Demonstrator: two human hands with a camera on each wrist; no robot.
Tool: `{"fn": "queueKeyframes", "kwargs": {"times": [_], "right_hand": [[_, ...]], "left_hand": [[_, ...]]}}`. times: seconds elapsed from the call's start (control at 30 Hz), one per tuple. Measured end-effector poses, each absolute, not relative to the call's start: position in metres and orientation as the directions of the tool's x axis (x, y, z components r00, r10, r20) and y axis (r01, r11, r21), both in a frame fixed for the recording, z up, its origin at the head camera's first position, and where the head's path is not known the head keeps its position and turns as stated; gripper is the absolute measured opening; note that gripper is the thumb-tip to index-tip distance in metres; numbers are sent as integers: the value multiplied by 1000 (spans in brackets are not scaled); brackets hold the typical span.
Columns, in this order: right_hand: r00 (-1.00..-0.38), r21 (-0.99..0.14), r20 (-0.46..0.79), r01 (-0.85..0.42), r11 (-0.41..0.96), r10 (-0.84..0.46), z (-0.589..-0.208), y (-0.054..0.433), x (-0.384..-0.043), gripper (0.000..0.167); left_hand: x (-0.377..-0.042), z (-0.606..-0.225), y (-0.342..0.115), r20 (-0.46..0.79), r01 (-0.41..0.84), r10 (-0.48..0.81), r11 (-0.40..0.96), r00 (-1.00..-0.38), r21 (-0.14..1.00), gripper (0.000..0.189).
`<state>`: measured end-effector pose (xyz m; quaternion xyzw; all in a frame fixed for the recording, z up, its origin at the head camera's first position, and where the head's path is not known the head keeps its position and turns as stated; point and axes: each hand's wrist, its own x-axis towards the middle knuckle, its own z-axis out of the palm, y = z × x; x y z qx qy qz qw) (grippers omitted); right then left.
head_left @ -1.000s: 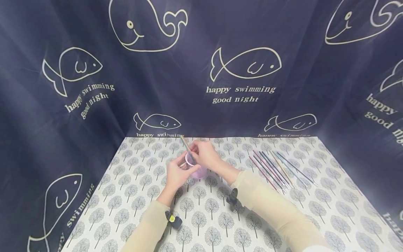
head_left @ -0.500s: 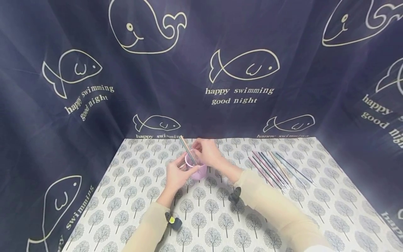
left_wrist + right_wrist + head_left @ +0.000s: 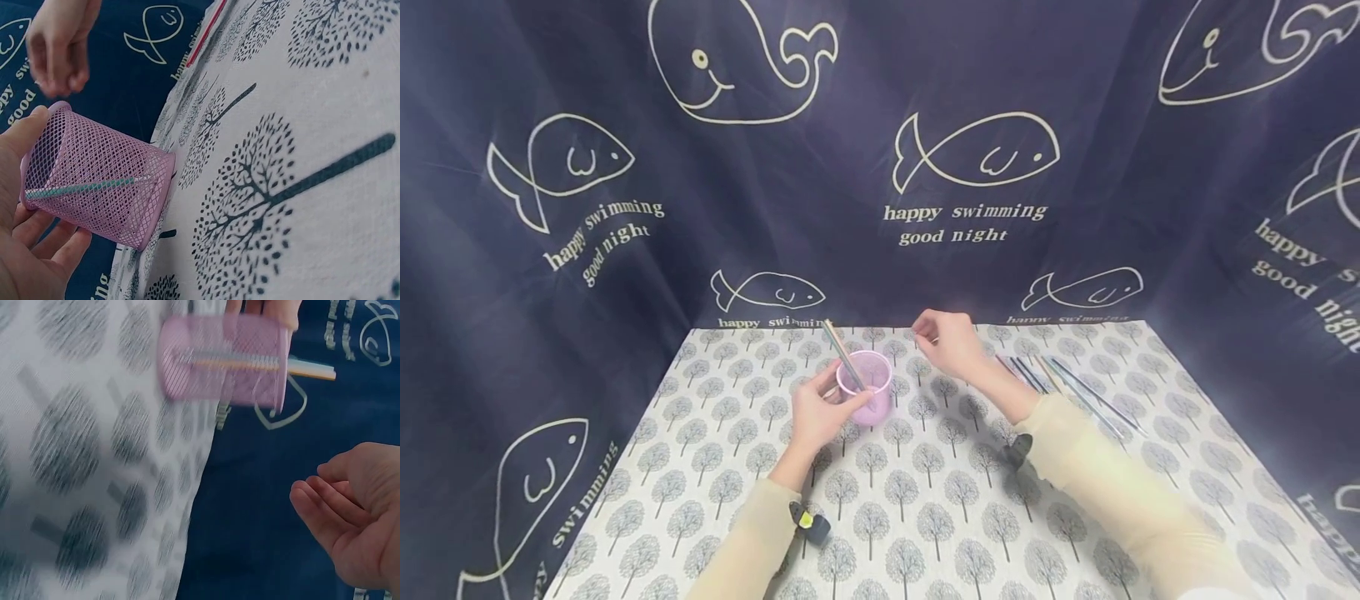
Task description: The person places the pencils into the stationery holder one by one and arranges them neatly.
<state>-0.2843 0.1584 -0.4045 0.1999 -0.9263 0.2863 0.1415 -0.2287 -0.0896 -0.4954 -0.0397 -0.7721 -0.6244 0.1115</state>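
Note:
My left hand (image 3: 820,412) grips a pink mesh pen holder (image 3: 880,404) around its side, thumb at the near rim. The holder stands upright on the tablecloth. Thin coloured sticks (image 3: 846,354) lean out over its far left rim; through the mesh, in the right wrist view, a pale one and an orange one (image 3: 312,372) show side by side. My right hand (image 3: 951,343) is apart from the holder, up to its right, with fingers loosely bent and nothing between them. In the left wrist view this right hand (image 3: 61,47) appears beyond the holder's mouth.
Several more thin coloured sticks (image 3: 1086,392) lie side by side on the right of the table, partly hidden behind the right forearm. A tree-print cloth (image 3: 715,467) covers the table. A dark blue curtain (image 3: 850,217) with fish drawings hangs behind it.
The right hand has left the pen holder's mouth and moved right, away from the sticks in it. The left hand keeps its grip, and the holder stays in place.

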Motion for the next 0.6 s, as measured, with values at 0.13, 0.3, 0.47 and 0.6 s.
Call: {"fn": "queueKeyframes", "kwargs": {"times": [0.13,0.3,0.47,0.6], "right_hand": [[-883,-447,378,-437,781,-278,-409,190,-281,6],[-904,-400,336,-392,828,-266,-426,231,-274,11],[-919,-323,272,-365,873,-284,-449,267,-261,13],[-943,-287,184,-322,902,-278,-463,282,-245,11]], "left_hand": [[-232,-495,-95,199,186,-45,207,-979,960,83],[-240,-495,-104,197,201,41,180,-980,963,79],[-243,-492,-108,185,205,132,155,-974,967,80],[-240,-494,-109,186,203,123,148,-975,968,86]]}}
